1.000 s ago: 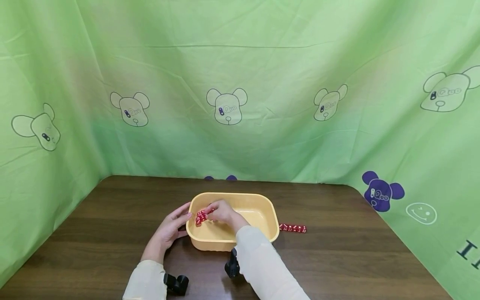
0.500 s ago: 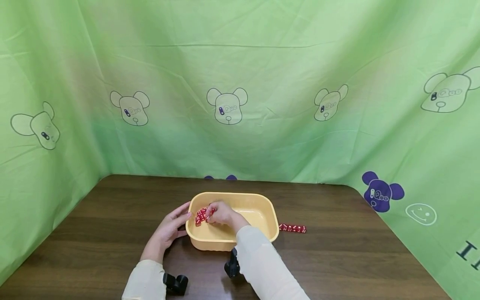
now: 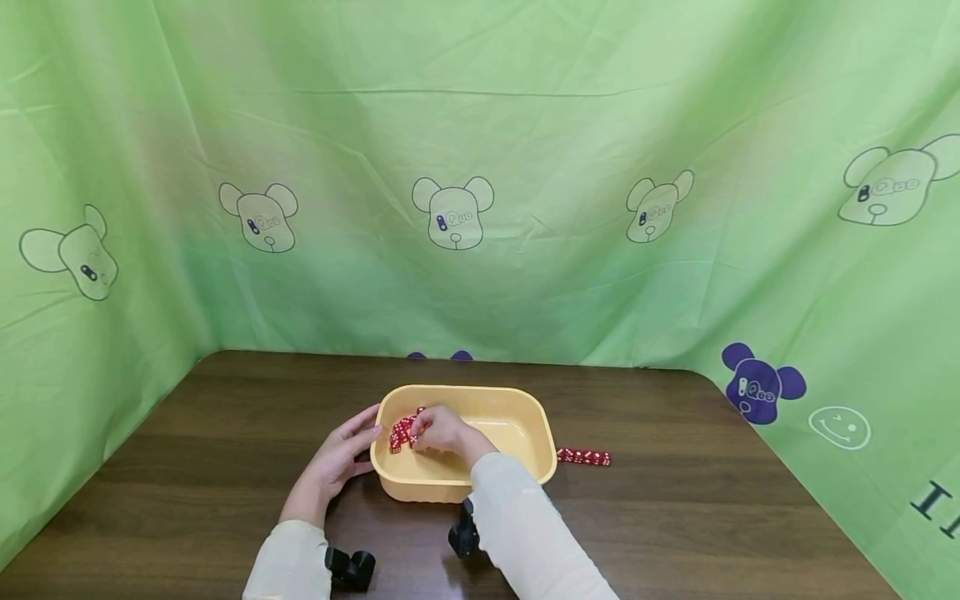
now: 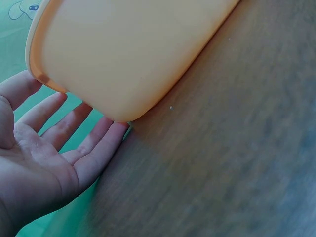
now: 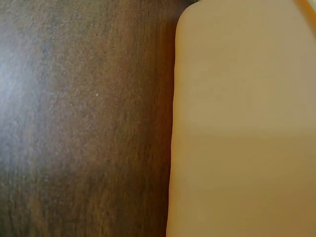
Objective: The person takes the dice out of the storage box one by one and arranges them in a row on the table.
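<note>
Tub (image 3: 517, 408), yellow plastic, lower centre of frame on worktop (image 3: 675, 517); left hand (image 3: 337, 462), fingers straight, braces its left wall to steady it; right hand (image 3: 442, 429) inside, fingers curled pinching red dice (image 3: 401, 433); further dice row (image 3: 583, 456) right of tub

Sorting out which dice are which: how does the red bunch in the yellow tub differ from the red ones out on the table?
The dice in the tub lie heaped inside the yellow tub, under the right hand; the dice on the table form a straight row right of the tub, untouched. Both sets are red with white pips.
</note>
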The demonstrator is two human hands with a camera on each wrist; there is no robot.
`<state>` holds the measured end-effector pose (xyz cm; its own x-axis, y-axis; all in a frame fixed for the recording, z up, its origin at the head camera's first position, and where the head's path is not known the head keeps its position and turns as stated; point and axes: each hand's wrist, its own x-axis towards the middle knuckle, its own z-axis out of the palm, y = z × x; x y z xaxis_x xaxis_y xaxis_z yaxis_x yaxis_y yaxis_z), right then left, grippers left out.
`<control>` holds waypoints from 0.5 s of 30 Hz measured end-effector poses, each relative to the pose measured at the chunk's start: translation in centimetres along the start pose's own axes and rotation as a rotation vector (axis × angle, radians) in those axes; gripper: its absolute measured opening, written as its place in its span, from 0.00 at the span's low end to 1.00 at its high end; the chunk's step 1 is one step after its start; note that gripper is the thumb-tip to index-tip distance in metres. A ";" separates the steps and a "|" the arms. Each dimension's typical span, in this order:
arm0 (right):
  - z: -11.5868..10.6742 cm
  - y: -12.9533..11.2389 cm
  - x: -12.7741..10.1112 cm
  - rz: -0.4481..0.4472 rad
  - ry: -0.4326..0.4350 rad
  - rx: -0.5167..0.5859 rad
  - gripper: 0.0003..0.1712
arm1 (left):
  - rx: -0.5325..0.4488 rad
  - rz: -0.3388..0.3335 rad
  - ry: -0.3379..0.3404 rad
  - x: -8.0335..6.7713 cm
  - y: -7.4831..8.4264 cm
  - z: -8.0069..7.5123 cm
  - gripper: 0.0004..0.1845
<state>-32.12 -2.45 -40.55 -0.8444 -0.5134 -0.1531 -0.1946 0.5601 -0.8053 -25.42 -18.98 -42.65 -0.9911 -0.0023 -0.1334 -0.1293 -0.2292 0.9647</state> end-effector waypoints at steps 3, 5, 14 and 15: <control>0.0 0.0 -0.2 0.006 0.007 0.001 0.07 | -0.003 -0.006 -0.008 0.0 0.0 0.1 0.26; -0.1 -0.1 -0.3 0.012 0.009 0.005 0.07 | -0.004 -0.008 -0.012 -0.1 0.0 0.1 0.26; -0.8 -0.7 -0.8 -0.015 -0.006 0.035 0.07 | 0.003 -0.002 -0.022 -0.3 0.2 0.0 0.26; -0.9 -0.7 -0.8 -0.018 -0.005 0.037 0.07 | 0.002 -0.005 -0.023 -0.3 0.2 0.0 0.26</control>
<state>-31.73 -1.82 -39.36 -0.8385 -0.5265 -0.1405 -0.1914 0.5261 -0.8286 -25.18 -19.03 -42.44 -0.9908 0.0217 -0.1333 -0.1347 -0.2269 0.9646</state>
